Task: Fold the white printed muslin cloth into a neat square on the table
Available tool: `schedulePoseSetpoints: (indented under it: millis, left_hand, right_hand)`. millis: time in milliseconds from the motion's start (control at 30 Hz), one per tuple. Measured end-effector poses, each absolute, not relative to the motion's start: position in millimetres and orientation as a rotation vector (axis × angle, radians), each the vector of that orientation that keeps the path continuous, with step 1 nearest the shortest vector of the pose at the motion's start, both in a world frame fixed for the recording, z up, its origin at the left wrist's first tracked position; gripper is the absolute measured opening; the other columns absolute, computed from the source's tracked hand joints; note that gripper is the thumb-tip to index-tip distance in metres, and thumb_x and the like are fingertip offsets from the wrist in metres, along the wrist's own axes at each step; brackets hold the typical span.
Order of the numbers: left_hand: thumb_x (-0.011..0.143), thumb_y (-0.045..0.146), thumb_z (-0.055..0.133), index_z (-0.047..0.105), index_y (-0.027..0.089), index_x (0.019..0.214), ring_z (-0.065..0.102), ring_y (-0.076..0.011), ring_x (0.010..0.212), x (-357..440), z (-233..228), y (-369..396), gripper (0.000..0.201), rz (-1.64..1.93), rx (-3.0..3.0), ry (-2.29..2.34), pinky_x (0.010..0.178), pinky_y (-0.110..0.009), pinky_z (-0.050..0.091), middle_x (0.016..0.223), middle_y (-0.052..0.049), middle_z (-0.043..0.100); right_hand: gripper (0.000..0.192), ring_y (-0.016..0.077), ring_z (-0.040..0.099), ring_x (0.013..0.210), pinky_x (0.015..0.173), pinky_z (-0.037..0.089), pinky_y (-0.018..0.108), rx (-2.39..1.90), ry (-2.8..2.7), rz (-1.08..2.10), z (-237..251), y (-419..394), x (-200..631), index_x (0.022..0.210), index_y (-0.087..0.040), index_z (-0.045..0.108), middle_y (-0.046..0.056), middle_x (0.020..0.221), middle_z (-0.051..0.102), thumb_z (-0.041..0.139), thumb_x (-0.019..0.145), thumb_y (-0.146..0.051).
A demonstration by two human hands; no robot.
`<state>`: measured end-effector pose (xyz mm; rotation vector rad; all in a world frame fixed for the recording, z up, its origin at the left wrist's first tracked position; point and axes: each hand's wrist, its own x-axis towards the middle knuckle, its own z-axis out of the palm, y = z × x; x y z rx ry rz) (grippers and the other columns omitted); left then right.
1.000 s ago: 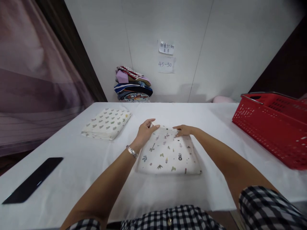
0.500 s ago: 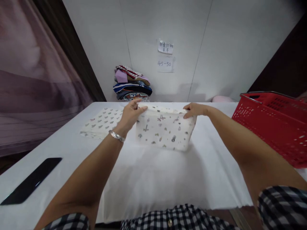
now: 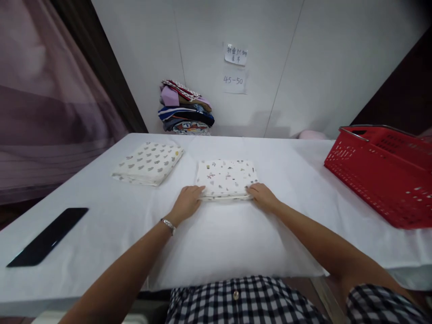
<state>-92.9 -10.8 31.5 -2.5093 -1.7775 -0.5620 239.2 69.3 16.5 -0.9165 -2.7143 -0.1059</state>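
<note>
Now both hands press flat on the near edge of the folded printed cloth [image 3: 227, 177] — left hand [image 3: 186, 203], right hand [image 3: 262, 197], fingers spread, gripping nothing — mid-table beside another folded cloth [image 3: 148, 163]; squaring seems underway, gentle release next.

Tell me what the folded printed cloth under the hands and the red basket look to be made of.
Folded printed cloth: likely soft matte cotton, perhaps gauze; its stacked layers show limp, rounded edges where the left hand and right hand press on it. Red basket: apparently moulded plastic, slightly glossy, with slotted walls and what looks like a metal handle.
</note>
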Motion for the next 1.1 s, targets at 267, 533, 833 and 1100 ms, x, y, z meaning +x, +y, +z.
schedulePoseSetpoints:
  millis: [267,533,833,1100]
  left_hand:
    - [0.074,0.010,0.047,0.058,0.017,0.111,0.052,-0.0231,0.099,-88.1,15.1,-21.2,0.039,-0.558,-2.486,-1.793,0.089,-0.038,0.039,0.104,-0.009,0.059]
    - [0.083,0.028,0.051,0.062,0.021,0.103,0.055,-0.0205,0.093,-64.4,25.9,-10.6,0.024,-0.736,-2.513,-1.837,0.087,-0.038,0.040,0.099,-0.006,0.061]
    - [0.085,0.027,0.053,0.063,0.020,0.099,0.052,-0.0209,0.089,-35.0,24.4,8.3,0.019,-0.666,-2.591,-1.741,0.080,-0.036,0.042,0.098,-0.006,0.060]
    - [0.086,0.035,0.050,0.064,0.021,0.097,0.051,-0.0211,0.088,-27.0,24.1,11.3,0.023,-0.756,-2.621,-1.701,0.077,-0.036,0.042,0.094,-0.006,0.061]
  right_hand:
    - [0.046,0.0235,0.050,0.097,0.084,0.042,0.038,-0.909,-2.600,0.048,9.1,53.7,247.8,0.112,-0.017,0.058,0.011,0.106,0.059,0.045,0.070,0.000]
    - [0.023,0.0202,0.056,0.092,0.084,0.044,0.035,-1.058,-2.517,0.333,26.5,55.4,240.9,0.100,-0.021,0.065,0.007,0.099,0.063,0.048,0.085,-0.021]
    - [0.020,0.0194,0.056,0.090,0.083,0.044,0.034,-1.045,-2.553,0.455,29.1,68.9,240.7,0.096,-0.021,0.068,0.007,0.096,0.064,0.051,0.084,-0.023]
    - [0.018,0.0190,0.057,0.087,0.077,0.045,0.032,-1.176,-2.250,0.474,23.4,75.0,273.1,0.087,-0.021,0.068,0.006,0.092,0.064,0.051,0.082,-0.018]
